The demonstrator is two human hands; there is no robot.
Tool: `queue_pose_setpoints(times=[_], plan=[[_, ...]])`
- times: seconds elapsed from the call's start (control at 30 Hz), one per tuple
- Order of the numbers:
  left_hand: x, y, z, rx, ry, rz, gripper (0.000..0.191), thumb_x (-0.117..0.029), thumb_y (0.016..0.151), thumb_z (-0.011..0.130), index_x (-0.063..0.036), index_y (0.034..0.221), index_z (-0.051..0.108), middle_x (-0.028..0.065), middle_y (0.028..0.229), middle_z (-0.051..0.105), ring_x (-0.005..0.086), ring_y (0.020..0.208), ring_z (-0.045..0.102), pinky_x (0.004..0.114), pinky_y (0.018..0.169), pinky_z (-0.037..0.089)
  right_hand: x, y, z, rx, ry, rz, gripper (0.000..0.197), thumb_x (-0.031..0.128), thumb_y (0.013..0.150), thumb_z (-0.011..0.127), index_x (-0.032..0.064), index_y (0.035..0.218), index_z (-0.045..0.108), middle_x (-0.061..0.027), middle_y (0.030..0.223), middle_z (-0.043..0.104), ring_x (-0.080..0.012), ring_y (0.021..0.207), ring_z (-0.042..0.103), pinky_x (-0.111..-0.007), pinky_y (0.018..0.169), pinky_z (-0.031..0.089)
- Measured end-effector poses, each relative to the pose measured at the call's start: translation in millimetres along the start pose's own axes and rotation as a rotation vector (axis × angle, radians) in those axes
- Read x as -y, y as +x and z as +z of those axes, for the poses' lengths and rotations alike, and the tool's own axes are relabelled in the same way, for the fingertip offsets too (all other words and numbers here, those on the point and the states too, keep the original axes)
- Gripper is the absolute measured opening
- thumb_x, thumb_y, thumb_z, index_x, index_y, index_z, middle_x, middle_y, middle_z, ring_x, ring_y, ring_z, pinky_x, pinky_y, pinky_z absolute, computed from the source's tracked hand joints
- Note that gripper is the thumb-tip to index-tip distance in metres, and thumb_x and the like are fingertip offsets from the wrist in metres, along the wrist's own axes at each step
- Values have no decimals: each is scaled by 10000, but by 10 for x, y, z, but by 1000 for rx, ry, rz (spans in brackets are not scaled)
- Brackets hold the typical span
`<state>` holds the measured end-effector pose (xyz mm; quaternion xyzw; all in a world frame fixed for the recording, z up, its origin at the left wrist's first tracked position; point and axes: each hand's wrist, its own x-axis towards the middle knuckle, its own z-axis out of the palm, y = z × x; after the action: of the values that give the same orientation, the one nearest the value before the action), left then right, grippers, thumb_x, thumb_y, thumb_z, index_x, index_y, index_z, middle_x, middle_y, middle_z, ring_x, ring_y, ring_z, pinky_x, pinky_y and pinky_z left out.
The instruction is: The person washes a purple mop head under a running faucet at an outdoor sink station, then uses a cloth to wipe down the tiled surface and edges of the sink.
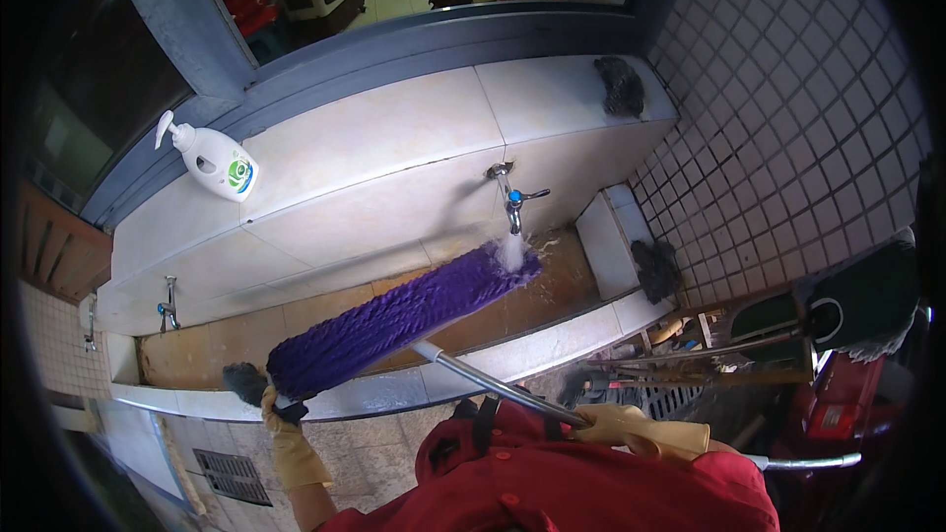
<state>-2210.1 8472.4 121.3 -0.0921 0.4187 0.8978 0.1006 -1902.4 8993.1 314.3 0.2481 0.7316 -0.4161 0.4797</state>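
A purple microfibre mop head lies tilted across the long tiled trough, its right end under water pouring from a metal tap with a blue-marked handle. My left hand, in a yellow rubber glove, grips the mop head's left end at the trough's front rim. Right beside it a dark grey clump rests near the rim; whether I hold it too, I cannot tell. The metal mop handle runs from the head towards the lower right, and my right hand, also gloved, is closed around it close to my body.
A white pump bottle stands on the tiled ledge. Grey scouring clumps sit at the ledge's right end and the trough's right corner. A second tap is at left; long-handled tools lean at right.
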Motion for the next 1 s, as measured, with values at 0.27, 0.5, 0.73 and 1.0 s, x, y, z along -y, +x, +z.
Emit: queue_pose_setpoints(times=[0.27, 0.5, 0.73, 1.0], plan=[[964, 358, 677, 169, -37, -164, 592, -129, 784, 593, -61, 1358, 466, 109, 1252, 572, 264, 1112, 566, 421, 1005, 434, -385, -317, 111, -148, 472, 107, 182, 235, 869, 641, 64, 862, 577, -42, 566, 574, -114, 477, 544, -251, 453, 422], [1794, 319, 1446, 108, -290, -398, 616, -26, 749, 588, -50, 1355, 480, 119, 1286, 567, 282, 1147, 560, 414, 1043, 412, -519, -871, 119, -385, 555, 388, 171, 212, 802, 684, 84, 903, 633, -29, 617, 631, -102, 520, 595, -249, 490, 454], [2569, 176, 2211, 161, -405, -558, 501, -45, 733, 614, 1, 1229, 559, 125, 1203, 616, 279, 1103, 587, 402, 1023, 431, -540, -1331, 175, -583, 649, 486, 142, 161, 770, 663, 61, 868, 641, -38, 595, 630, -105, 503, 592, -239, 488, 463], [3071, 192, 2387, 153, -408, -605, 302, -82, 785, 602, -5, 1077, 615, 111, 1115, 645, 262, 1035, 618, 382, 950, 483, -685, -1452, 234, -698, 696, 438, 161, 165, 774, 678, 44, 873, 635, -56, 585, 634, -121, 483, 608, -234, 476, 488]])
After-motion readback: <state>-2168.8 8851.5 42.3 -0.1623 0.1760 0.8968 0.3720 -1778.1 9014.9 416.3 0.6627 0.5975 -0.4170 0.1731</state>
